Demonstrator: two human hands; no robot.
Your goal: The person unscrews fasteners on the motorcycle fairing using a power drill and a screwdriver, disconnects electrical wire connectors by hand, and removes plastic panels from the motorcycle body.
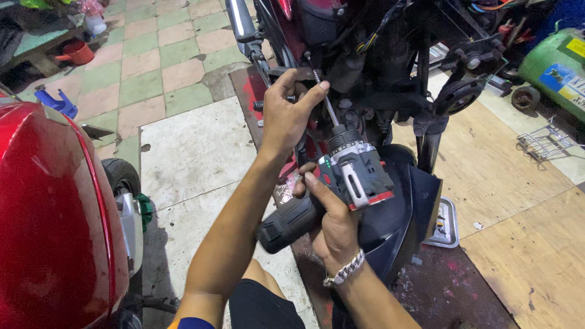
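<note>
Black-and-grey cordless drill (341, 186), rigid, likely hefty, held low before stripped motorcycle frame (365, 55) | right hand (332, 228) wrapped firmly round rubbery handle: best purchase | left hand (286, 113) fingertips pinching thin steel bit (326, 100) near tip, steadying; slim, slippery | beyond: metal tray (448, 225), green tank (554, 67) on floor.

This is a motorcycle repair workshop. A stripped-down motorcycle (390, 67) with bare wiring and frame stands on a paint-stained floor (195, 146) of worn green and pink tiles. A red fairing panel (49, 213) sits at the left, a green air compressor tank (557, 67) at the right, and a small metal tray (448, 225) lies on the floor.
</note>
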